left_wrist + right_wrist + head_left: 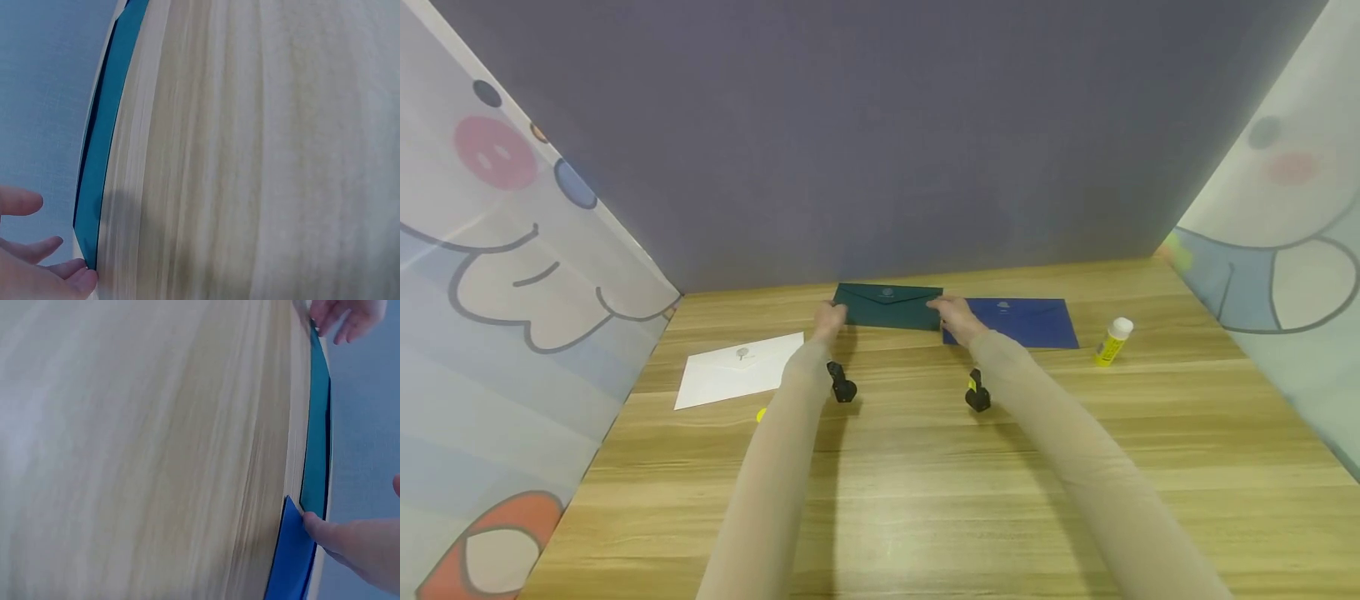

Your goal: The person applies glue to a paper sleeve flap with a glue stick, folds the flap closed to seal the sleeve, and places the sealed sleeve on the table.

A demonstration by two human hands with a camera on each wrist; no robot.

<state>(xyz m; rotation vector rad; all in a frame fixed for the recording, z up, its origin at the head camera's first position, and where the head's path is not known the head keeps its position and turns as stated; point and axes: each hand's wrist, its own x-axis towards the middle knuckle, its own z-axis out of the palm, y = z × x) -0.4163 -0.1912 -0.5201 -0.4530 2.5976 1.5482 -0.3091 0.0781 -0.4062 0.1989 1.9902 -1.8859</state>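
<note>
Both arms are stretched forward over the desk (pixel 887 508), toward its far edge, in long pale sleeves (pixel 775 483). The left arm leans a little to the right, while the right arm (pixel 1090 467) slants more strongly to the left. Near the far edge, the left hand (pixel 829 318) makes a pinch at its thumb (pixel 82 281), and two other fingers (pixel 44 248) are spread away. The right hand (pixel 957 314) pinches too, its thumb (pixel 326 533) extended. The hands are well apart.
</note>
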